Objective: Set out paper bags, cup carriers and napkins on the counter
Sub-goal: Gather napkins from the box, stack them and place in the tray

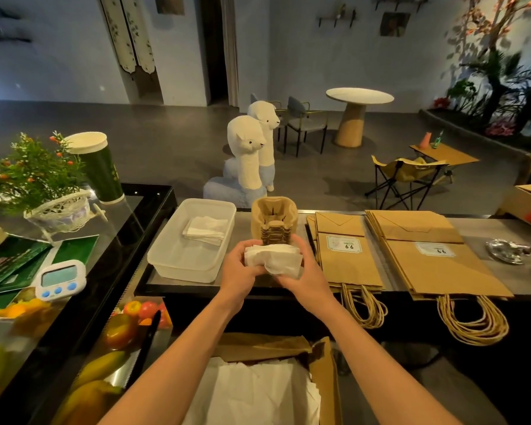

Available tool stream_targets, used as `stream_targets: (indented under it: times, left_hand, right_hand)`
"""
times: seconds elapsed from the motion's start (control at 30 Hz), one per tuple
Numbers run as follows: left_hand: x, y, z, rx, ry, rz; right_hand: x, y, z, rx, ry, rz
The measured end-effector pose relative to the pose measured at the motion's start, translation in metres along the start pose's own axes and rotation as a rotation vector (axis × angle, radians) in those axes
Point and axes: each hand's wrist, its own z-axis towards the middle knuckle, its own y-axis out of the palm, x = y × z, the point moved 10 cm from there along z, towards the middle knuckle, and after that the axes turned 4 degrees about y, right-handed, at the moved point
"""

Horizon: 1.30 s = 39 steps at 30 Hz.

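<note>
Head view: at frame centre we see left hand and right hand, fingers curled round the napkin stack above the worktop. We judge the sheets light, soft and loose, best clasped by opposite edges.

One wide-angle view is given, taken from a camera worn on the head, above the near side of the counter. It is aimed forward and down. The frame is centred on the napkins, held close by the left hand and right hand, with both forearms entering from the lower edge. The counter is seen running across at middle height; the room beyond, with its table, is taken in far off across the upper half.
</note>
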Motion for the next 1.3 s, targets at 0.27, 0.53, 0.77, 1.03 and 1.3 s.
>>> stream_targets:
  times: [0.27, 0.53, 0.77, 1.03, 1.3]
  left_hand:
    - [-0.014, 0.005, 0.014, -0.050, -0.011, 0.043]
    - [-0.021, 0.017, 0.014, -0.189, 0.018, 0.127]
    - [-0.020, 0.010, 0.016, -0.154, 0.116, 0.113]
    - [-0.022, 0.013, 0.018, -0.163, 0.121, 0.172]
    - [0.016, 0.001, 0.009, -0.030, 0.291, 0.216]
  right_hand:
    - [0.006, -0.006, 0.014, 0.019, -0.026, -0.086]
    - [0.025, 0.015, 0.024, -0.064, -0.058, -0.235]
    - [0.010, 0.009, 0.024, 0.009, -0.148, -0.208]
    - [0.013, 0.013, 0.025, -0.006, -0.138, -0.271]
    - [-0.020, 0.003, 0.016, 0.100, -0.221, -0.195]
